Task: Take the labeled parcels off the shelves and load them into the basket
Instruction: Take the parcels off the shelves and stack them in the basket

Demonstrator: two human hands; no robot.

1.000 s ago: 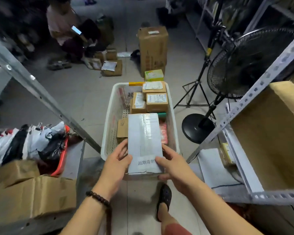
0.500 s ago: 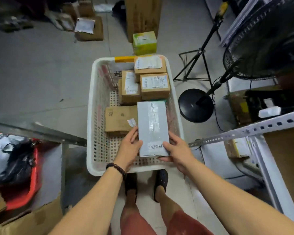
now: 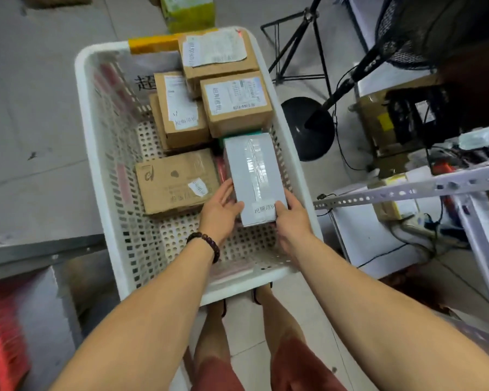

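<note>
A white perforated plastic basket [image 3: 96, 131] stands on the floor below me. Inside it, both hands hold a long grey taped parcel [image 3: 251, 170] by its near end, low along the basket's right side. My left hand [image 3: 219, 211] grips the parcel's near left edge, thumb on top. My right hand [image 3: 290, 221] grips the near right corner. Several labeled cardboard parcels lie in the basket: a flat one [image 3: 175, 182] to the left of the grey parcel, and three boxes [image 3: 236, 103] stacked toward the far end.
A black fan base [image 3: 308, 128] and a tripod [image 3: 299, 43] stand right of the basket. A perforated metal shelf rail [image 3: 407, 190] crosses at right over boxes and cables. A grey shelf edge [image 3: 40, 249] and a red tray [image 3: 0, 328] sit at left. A green box [image 3: 189, 9] lies beyond the basket.
Both hands have carried the grey parcel forward and down into the basket, to its right side. My view has tipped downward toward the basket.
</note>
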